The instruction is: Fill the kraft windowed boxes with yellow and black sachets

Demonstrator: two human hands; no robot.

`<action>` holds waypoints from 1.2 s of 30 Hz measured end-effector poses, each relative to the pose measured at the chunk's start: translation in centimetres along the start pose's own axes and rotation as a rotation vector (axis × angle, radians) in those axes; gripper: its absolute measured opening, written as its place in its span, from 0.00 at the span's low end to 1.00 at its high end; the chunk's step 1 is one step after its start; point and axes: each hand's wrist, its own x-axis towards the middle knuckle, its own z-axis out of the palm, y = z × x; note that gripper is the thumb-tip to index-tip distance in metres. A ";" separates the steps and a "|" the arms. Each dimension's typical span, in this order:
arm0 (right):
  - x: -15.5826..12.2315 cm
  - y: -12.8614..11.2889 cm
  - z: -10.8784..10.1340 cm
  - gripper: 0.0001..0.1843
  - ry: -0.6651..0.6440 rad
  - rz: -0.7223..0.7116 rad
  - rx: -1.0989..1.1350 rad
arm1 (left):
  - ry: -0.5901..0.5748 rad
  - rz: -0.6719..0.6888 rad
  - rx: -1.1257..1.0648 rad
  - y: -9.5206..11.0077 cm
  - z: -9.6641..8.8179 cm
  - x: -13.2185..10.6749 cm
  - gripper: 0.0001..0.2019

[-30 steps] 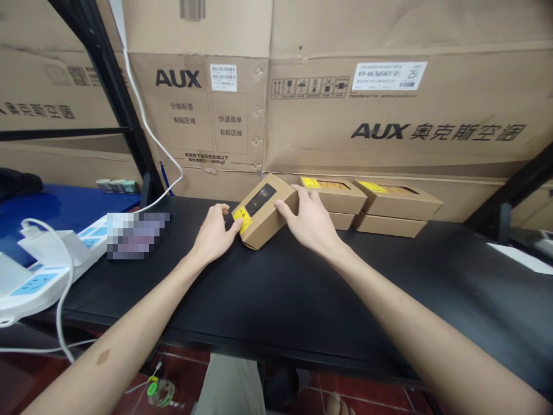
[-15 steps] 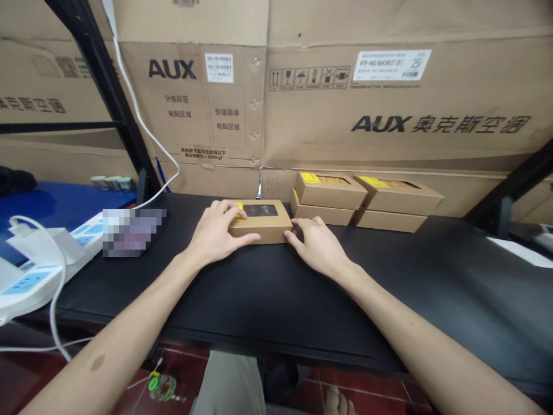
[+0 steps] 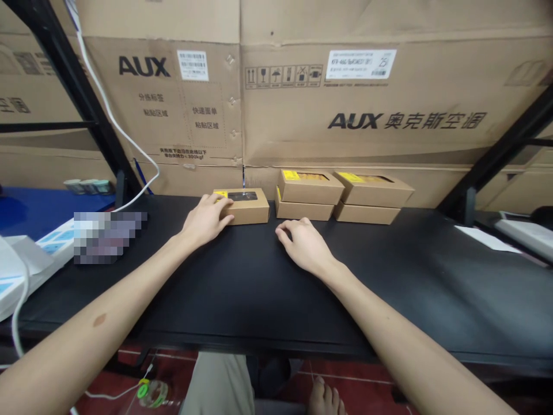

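- Nearest, below the hands, a trouser leg (image 3: 222,383) and a bare foot (image 3: 326,397) are seen, with a green-capped bottle (image 3: 158,395) on the floor, under the left forearm.
- Between the forearms, the black tabletop (image 3: 259,294) is left uncovered up to the hands.
- The right hand (image 3: 305,245) is held loosely curled and partly open, low over the tabletop, clear of the boxes.
- The left hand (image 3: 206,219) is laid around the left end of a windowed cardboard box (image 3: 250,212), thumb against the front, fingers on top; how firmly it is gripped cannot be told.
- Left of the left hand, a pixelated item (image 3: 108,236) and a white power strip (image 3: 52,253) are placed; well right of the right hand, a white sheet (image 3: 486,237) is laid.
- Just beyond the right hand, the way back is blocked by two stacks (image 3: 306,196) of two boxes; only a narrow gap is left between them and the held box.
- Behind everything, the space is closed off by large printed cardboard (image 3: 367,115).
- A second ago the box was tilted between both hands; half a second ago it was laid flat. Since then it has been pushed farther back, nearly level with the stacks, and the right hand has been taken off it.
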 end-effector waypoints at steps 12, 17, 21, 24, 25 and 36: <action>0.4 0.9 0.2 0.18 -0.030 0.015 -0.041 | -0.035 0.119 -0.050 0.2 2.5 4.8 0.21; 0.4 0.9 0.2 0.19 -0.039 0.029 -0.070 | -0.046 0.128 -0.063 0.8 2.9 5.8 0.22; 0.2 0.9 0.0 0.21 -0.066 0.049 -0.104 | -0.043 0.130 -0.082 1.6 2.9 6.1 0.22; 0.1 1.0 -0.3 0.23 -0.095 0.069 -0.135 | -0.014 0.111 -0.098 1.7 2.4 5.1 0.26; 0.1 1.0 -0.4 0.23 -0.105 0.077 -0.141 | 0.002 0.092 -0.103 1.5 2.2 4.4 0.28; 0.0 1.2 -0.1 0.27 -0.180 0.089 -0.150 | -0.312 -0.150 -0.095 -3.9 1.3 -3.3 0.38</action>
